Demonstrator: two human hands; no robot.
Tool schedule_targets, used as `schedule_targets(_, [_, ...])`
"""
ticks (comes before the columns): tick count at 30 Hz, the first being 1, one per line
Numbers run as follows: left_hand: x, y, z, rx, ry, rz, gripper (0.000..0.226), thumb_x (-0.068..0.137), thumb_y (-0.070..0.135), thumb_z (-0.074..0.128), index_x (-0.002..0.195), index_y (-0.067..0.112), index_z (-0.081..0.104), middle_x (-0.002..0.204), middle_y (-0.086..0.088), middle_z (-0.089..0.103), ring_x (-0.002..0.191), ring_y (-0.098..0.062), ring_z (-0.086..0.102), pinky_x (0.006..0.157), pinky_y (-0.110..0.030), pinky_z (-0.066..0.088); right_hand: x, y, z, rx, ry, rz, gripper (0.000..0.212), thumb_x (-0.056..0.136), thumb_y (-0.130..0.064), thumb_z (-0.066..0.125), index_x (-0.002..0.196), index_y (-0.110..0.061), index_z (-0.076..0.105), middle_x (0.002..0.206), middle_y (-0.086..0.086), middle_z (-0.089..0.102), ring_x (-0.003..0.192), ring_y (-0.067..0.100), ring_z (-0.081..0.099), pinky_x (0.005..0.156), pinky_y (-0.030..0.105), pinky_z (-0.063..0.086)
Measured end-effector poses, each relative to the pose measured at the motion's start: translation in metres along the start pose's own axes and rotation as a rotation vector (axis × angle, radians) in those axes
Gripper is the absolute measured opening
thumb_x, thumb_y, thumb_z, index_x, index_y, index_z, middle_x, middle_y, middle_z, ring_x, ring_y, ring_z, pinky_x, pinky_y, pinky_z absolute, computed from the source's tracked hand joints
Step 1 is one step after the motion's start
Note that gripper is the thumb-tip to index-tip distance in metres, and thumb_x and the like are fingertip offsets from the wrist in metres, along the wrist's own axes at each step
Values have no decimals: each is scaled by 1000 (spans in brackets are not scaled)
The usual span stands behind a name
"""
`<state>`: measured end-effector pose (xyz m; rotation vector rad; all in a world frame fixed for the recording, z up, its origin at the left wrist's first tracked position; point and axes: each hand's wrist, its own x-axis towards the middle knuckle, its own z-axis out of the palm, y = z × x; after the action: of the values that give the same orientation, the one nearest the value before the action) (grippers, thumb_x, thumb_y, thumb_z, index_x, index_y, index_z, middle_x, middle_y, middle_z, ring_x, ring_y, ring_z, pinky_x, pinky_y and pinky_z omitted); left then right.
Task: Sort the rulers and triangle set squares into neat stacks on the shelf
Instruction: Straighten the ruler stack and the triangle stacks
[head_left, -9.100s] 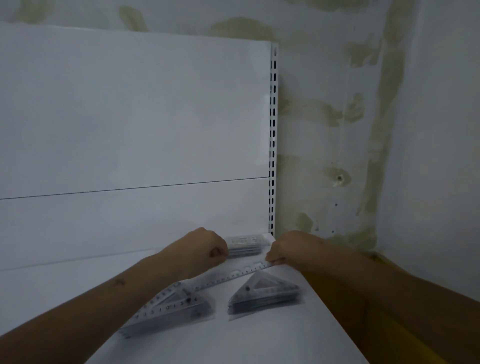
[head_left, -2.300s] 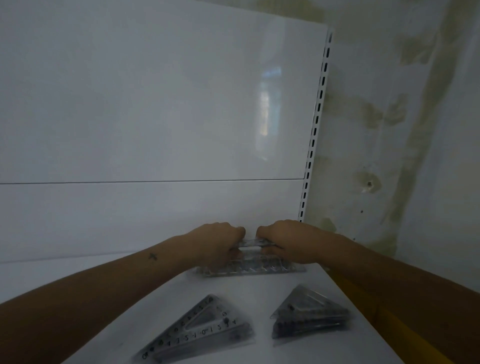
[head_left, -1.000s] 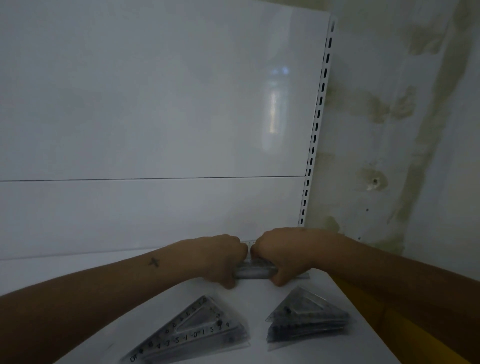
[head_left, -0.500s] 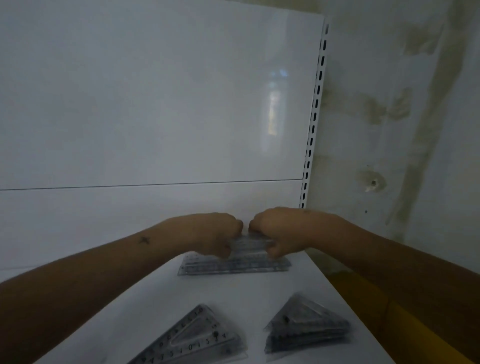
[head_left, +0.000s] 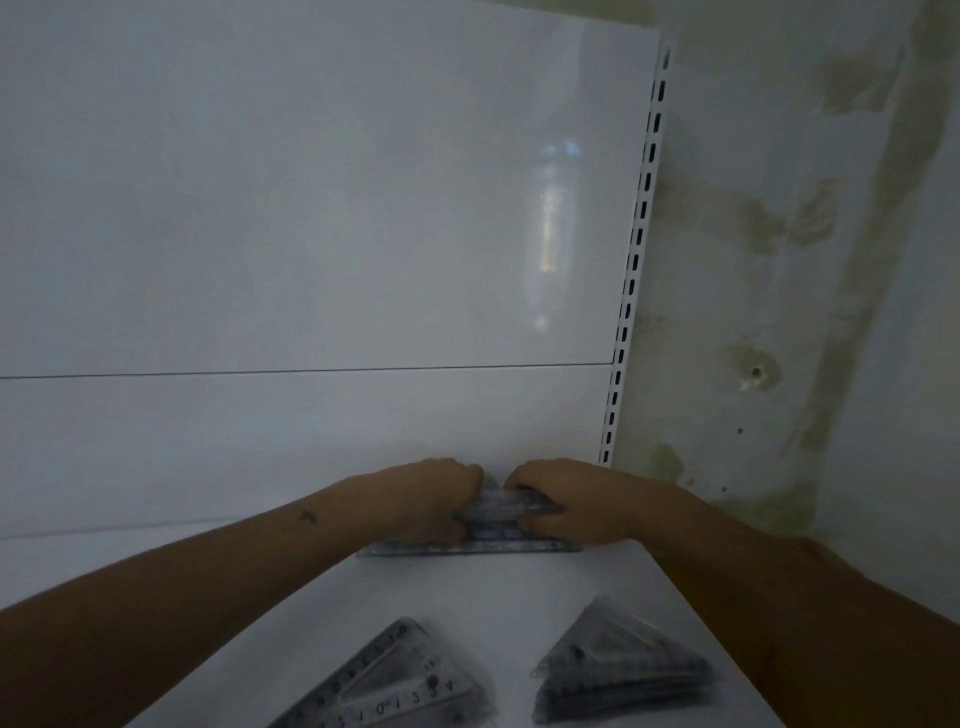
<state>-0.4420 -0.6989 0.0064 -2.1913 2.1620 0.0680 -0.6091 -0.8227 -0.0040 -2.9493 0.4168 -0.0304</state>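
Observation:
A stack of clear plastic rulers (head_left: 483, 543) lies along the back of the white shelf (head_left: 498, 592), against the back panel. My left hand (head_left: 431, 496) and my right hand (head_left: 563, 501) both grip a small bundle of rulers (head_left: 498, 506) held just above that stack, one hand at each end, fingers curled round it. Nearer to me lie two piles of triangle set squares: a large clear one (head_left: 395, 686) at the front left and a smaller, thicker pile (head_left: 618, 670) at the front right.
The white back panel (head_left: 311, 234) rises straight behind the shelf. A slotted upright (head_left: 636, 260) marks its right end. The shelf's right edge drops off beside a stained wall (head_left: 810, 260). Bare shelf surface lies between the ruler stack and the set squares.
Both hands have stayed together at the back of the shelf, gripping the ruler bundle over the stack; one second ago they held it lower and nearer the set squares.

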Motion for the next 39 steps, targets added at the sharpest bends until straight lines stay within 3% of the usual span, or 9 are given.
schedule_targets(6, [-3, -2, 5, -98, -4, 52, 30, 88, 34, 57, 109, 12, 54, 107, -8, 56, 92, -20, 52, 76, -27, 40, -8, -4, 3, 22, 0, -27, 44, 93, -49, 52, 125, -18, 54, 113, 1, 54, 99, 12, 51, 88, 25, 41])
schedule_targets(10, [-8, 2, 8, -171, -26, 87, 51, 82, 54, 63, 109, 12, 57, 100, -4, 51, 89, -18, 52, 74, -26, 40, -12, -8, 6, 12, -53, -37, 48, 85, -61, 55, 109, -20, 57, 103, 2, 50, 93, 13, 50, 84, 30, 45])
schedule_targets(17, [-7, 7, 1, -155, -72, 8, 53, 76, 52, 70, 112, 14, 59, 106, -5, 63, 91, -20, 59, 79, -31, 49, -12, -13, 2, -22, -92, -23, 51, 87, -47, 62, 125, -14, 52, 115, 6, 49, 99, 15, 49, 81, 23, 40])
schedule_targets(26, [-12, 14, 0, -138, 5, 2, 46, 78, 42, 72, 108, 10, 58, 101, -5, 58, 83, -16, 49, 66, -26, 36, -18, -24, -1, -80, -102, -14, 50, 91, -45, 57, 128, -13, 47, 118, 6, 50, 100, 20, 51, 85, 30, 43])
schedule_targets(29, [-14, 13, -3, -146, 13, 26, 44, 74, 46, 75, 97, 11, 61, 90, -2, 58, 77, -16, 51, 55, -22, 34, -18, -24, -2, -52, -98, 10, 47, 94, -49, 48, 125, -14, 49, 115, 6, 52, 97, 18, 52, 84, 31, 43])
schedule_targets(33, [-15, 11, -11, -200, -11, 39, 30, 78, 46, 71, 76, 19, 59, 67, 3, 55, 59, -11, 49, 54, -25, 35, -14, -22, -6, -17, -90, 7, 41, 95, -47, 49, 115, -11, 57, 102, 8, 61, 86, 18, 54, 72, 28, 42])
schedule_targets(36, [-15, 12, -11, -197, -18, 31, 34, 87, 47, 60, 78, 13, 60, 69, -2, 56, 62, -17, 50, 57, -28, 36, -13, -22, -13, -30, -72, -12, 39, 95, -47, 49, 115, -15, 57, 94, 3, 61, 79, 15, 53, 70, 29, 43])
schedule_targets(39, [-15, 15, -7, -157, -25, 26, 35, 88, 43, 60, 92, 8, 61, 81, -4, 56, 71, -19, 50, 62, -28, 34, -13, -23, -12, -54, -63, -5, 33, 95, -45, 50, 111, -17, 55, 87, -2, 54, 78, 15, 52, 72, 32, 45])
